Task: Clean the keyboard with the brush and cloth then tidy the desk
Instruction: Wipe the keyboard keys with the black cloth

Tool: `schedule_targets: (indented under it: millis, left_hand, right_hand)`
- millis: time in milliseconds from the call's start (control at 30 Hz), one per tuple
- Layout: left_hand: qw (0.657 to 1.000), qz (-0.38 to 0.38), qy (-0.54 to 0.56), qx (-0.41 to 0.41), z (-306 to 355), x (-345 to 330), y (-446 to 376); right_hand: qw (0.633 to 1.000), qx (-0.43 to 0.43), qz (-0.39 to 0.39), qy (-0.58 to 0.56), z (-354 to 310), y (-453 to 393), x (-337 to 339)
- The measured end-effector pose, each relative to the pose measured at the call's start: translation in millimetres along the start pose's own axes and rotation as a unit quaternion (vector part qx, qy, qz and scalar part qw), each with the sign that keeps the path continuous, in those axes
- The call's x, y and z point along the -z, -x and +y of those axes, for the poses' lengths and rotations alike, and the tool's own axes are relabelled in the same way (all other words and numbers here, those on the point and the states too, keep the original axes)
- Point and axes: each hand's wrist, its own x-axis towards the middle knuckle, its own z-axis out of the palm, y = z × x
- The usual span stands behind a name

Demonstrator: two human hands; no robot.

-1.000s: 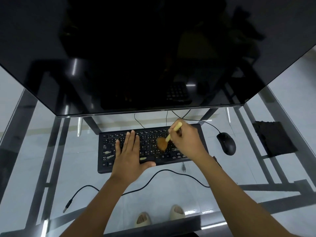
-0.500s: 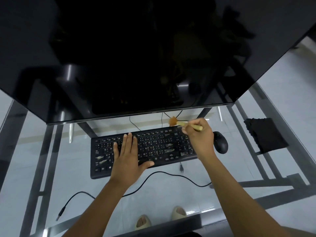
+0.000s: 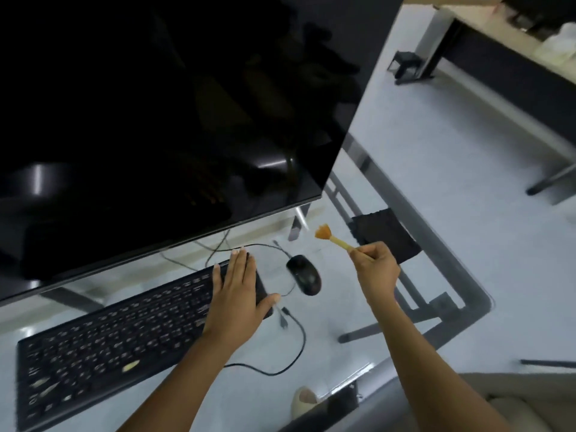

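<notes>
A black keyboard [image 3: 112, 338] lies on the glass desk [image 3: 352, 319] below the monitor. My left hand [image 3: 238, 294] rests flat on the keyboard's right end, fingers straight, thumb over the edge. My right hand [image 3: 375, 269] grips the pale handle of a small brush [image 3: 330, 238], whose orange bristles point up and to the left. The brush is raised off the keyboard, between the mouse and the cloth. A dark cloth [image 3: 385, 236] lies on the desk's right side, just behind my right hand.
A large dark monitor [image 3: 156, 120] overhangs the desk's back. A black mouse [image 3: 304, 274] sits right of the keyboard, and a loose cable [image 3: 296, 353] curls near the front edge. Another desk [image 3: 514, 67] stands across the floor at upper right.
My right hand has lifted the brush off the keyboard and carried it right, toward the cloth. My left hand slid to the keyboard's right end. The view has swung to the right.
</notes>
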Motion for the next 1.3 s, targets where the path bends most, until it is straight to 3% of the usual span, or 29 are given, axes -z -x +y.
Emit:
schedule_targets:
  millis: [167, 300, 367, 567, 767, 1067, 1233, 1300]
  left_hand:
    - [0.999, -0.007, -0.001, -0.034, 58, -20, -43]
    - [0.999, -0.019, -0.015, -0.034, 93, -33, -67]
    - [0.999, -0.017, -0.010, -0.036, 103, -39, -78]
    - [0.999, -0.017, -0.011, -0.038, 140, -49, -116]
    - [0.998, -0.038, -0.029, -0.035, 180, -59, -156]
    - [0.990, -0.072, -0.108, 0.059, 218, -87, -202]
    - [0.999, 0.009, -0.051, 0.000, 225, -89, -199]
    - [0.999, 0.007, 0.038, 0.003, 225, -84, -196]
  right_hand:
    - [0.996, 0.037, -0.037, 0.066, 32, -36, -2]
    - [0.956, 0.206, -0.036, 0.205, 63, -43, -7]
    - [0.938, 0.242, -0.031, 0.247, 71, -44, -8]
    - [0.927, 0.292, -0.051, 0.230, 68, -66, 8]
    - [0.952, 0.187, -0.048, 0.238, 51, -147, 46]
    - [0.924, 0.078, -0.086, 0.364, 57, -192, 58]
    - [0.918, 0.059, -0.149, 0.364, 52, -199, 60]
    - [0.931, 0.053, -0.176, 0.316, 45, -196, 64]
